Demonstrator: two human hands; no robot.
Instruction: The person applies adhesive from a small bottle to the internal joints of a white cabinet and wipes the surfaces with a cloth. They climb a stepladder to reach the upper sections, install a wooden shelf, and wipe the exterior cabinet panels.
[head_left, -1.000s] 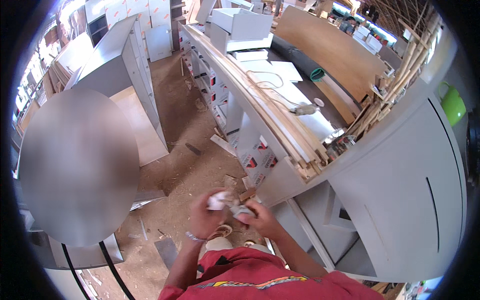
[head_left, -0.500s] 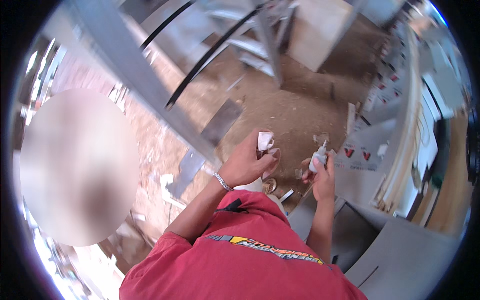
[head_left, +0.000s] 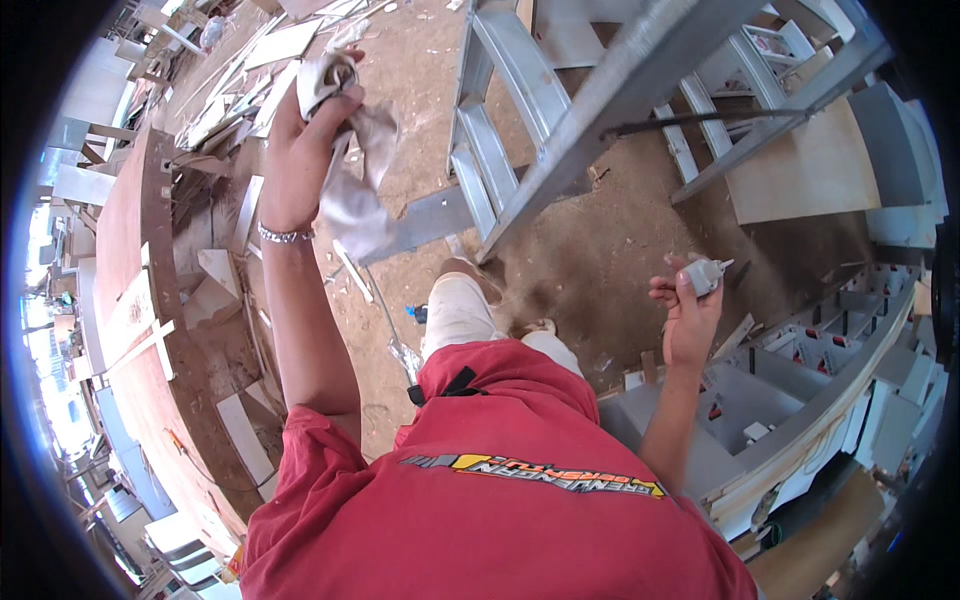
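Note:
At the upper left my left hand (head_left: pixel 303 150) is raised with its arm stretched forward, a chain bracelet round the wrist. Its fingers are closed on a pale cloth (head_left: pixel 360 205), which hangs down below them and is slightly blurred. Over on the right, my right hand (head_left: pixel 690 315) grips a small white squeeze bottle (head_left: pixel 704 276) between thumb and fingers. The bottle lies tilted, its narrow nozzle pointing right. Both hands are in the air, well apart from each other.
A metal stepladder (head_left: pixel 545 165) stands ahead on the dirty floor. To the left is a large wooden bench (head_left: pixel 150 300) with board scraps beside it. A grey cabinet frame (head_left: pixel 770 400) lies at the right. Offcuts (head_left: pixel 285 45) litter the floor at the far left.
My left hand has swung forward and left, and the cloth now hangs loose from it. My right hand still has the bottle, now tipped sideways. The view has turned leftward.

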